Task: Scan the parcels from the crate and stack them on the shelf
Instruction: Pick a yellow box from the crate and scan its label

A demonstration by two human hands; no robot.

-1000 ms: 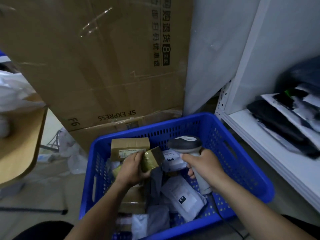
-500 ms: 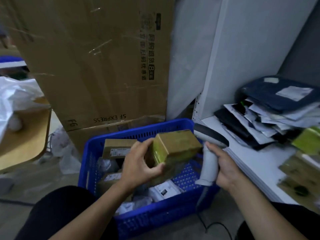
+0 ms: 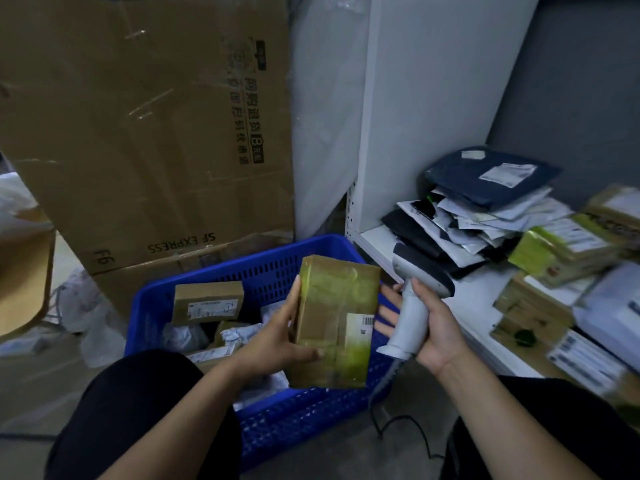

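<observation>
My left hand [image 3: 277,337] grips a cardboard parcel [image 3: 334,317] wrapped in yellow-green tape, held above the blue crate [image 3: 270,268]. Its barcode label faces up near the right edge. My right hand [image 3: 434,327] holds the white handheld scanner [image 3: 414,296] by its handle, right beside the parcel, its dark head pointing up and right. Several more parcels lie in the crate, among them a brown box [image 3: 207,301] with a label. On the white shelf [image 3: 467,299] to the right lie piled mailer bags [image 3: 485,202] and taped boxes [image 3: 561,251].
A large flattened cardboard carton [image 3: 145,133] leans behind the crate. A wooden chair seat [image 3: 24,271] juts in at the left. The scanner cable [image 3: 398,427] trails on the floor. My dark-trousered knees are at the bottom on either side of the crate.
My left hand lifted the taped parcel out of the crate and turned it label up. The right hand brought the scanner up beside it. The view swung right toward the shelf.
</observation>
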